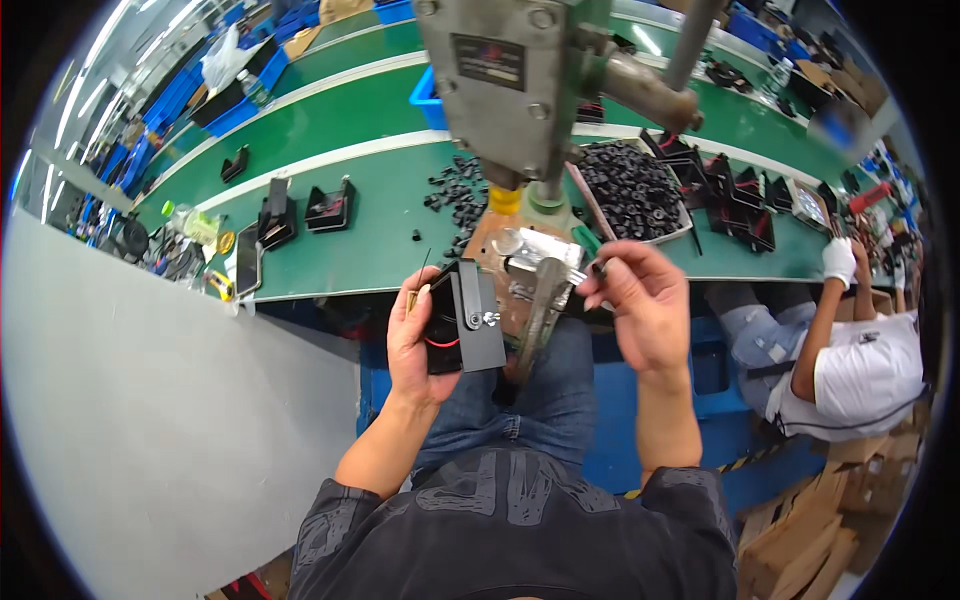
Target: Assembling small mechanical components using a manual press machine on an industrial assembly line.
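Black box (484, 345) between hands (408, 345) (648, 310) (in the left)

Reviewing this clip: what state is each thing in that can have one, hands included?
Black box with bolted bracket: held, red wire showing
Left bare hand: closed on the box
Small dark part: held, too small to identify
Right bare hand: pinching that part
White-rimmed shallow tray: heaped with small black pieces
Grey metal press: upright; running or not, unclear
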Demonstrator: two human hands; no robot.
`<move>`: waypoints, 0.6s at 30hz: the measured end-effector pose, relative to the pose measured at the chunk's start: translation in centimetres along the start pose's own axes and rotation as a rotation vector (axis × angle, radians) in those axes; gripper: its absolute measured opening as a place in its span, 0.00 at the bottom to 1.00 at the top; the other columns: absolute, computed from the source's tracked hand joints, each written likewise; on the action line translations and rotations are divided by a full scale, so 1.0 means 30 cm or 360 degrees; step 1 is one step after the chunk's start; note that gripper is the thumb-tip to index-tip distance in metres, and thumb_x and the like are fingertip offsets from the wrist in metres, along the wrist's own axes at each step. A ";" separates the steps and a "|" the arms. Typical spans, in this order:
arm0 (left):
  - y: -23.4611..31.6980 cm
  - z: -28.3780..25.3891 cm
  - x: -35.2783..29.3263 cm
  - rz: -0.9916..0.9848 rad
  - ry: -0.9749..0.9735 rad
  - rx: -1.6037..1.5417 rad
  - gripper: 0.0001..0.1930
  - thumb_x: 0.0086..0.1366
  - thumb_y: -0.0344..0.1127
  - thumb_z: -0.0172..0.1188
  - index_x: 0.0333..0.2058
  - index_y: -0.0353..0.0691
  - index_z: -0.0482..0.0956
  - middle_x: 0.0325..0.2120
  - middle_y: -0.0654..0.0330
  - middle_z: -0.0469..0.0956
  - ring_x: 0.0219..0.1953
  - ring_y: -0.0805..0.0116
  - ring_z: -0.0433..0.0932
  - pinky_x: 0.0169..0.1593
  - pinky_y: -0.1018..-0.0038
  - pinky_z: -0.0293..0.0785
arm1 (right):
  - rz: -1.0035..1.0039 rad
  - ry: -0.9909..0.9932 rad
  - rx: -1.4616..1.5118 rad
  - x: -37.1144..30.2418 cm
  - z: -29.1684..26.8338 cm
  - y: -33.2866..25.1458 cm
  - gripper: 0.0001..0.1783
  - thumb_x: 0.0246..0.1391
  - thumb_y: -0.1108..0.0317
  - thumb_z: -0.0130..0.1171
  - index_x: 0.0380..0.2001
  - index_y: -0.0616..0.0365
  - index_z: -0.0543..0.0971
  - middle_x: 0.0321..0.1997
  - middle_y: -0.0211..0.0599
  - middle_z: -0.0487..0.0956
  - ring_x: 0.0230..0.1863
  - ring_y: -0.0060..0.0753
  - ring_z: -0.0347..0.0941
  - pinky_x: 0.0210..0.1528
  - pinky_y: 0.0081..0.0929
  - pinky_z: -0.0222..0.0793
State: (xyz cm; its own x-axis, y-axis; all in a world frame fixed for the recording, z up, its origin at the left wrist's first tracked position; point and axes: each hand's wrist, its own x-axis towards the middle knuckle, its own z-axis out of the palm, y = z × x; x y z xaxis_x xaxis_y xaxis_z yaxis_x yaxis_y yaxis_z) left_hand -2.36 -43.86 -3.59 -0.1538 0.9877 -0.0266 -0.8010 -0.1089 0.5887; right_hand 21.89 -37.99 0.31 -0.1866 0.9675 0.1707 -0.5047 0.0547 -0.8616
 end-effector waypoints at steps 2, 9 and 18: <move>0.005 0.066 -0.004 0.0020 -0.0050 0.0029 0.15 0.74 0.32 0.52 0.56 0.35 0.70 0.47 0.55 0.79 0.47 0.65 0.82 0.51 0.67 0.81 | 0.0189 -0.0022 0.0351 -0.053 0.022 0.004 0.10 0.65 0.73 0.57 0.46 0.69 0.77 0.37 0.46 0.82 0.35 0.34 0.83 0.34 0.23 0.81; 0.027 0.182 -0.014 0.0142 -0.0054 0.0424 0.15 0.74 0.31 0.51 0.55 0.31 0.71 0.46 0.56 0.77 0.47 0.69 0.80 0.52 0.72 0.79 | 0.0294 -0.0089 0.0640 -0.117 0.051 0.030 0.10 0.64 0.71 0.60 0.45 0.65 0.78 0.40 0.48 0.83 0.39 0.37 0.85 0.36 0.23 0.82; 0.067 0.168 0.000 0.0097 -0.0117 0.0401 0.14 0.73 0.30 0.55 0.53 0.32 0.74 0.46 0.57 0.79 0.47 0.73 0.78 0.54 0.76 0.74 | 0.0102 0.0005 0.0378 -0.130 0.128 0.069 0.10 0.61 0.72 0.64 0.44 0.65 0.79 0.40 0.45 0.83 0.38 0.30 0.81 0.38 0.22 0.76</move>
State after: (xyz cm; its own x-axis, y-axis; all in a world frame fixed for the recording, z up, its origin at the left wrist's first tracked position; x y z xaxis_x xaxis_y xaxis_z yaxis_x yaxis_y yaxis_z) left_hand -1.05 -43.52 1.66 -0.1475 0.9867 0.0681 -0.6207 -0.1459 0.7704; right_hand 18.32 -42.59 -0.31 -0.2222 0.9679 0.1173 -0.6757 -0.0662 -0.7342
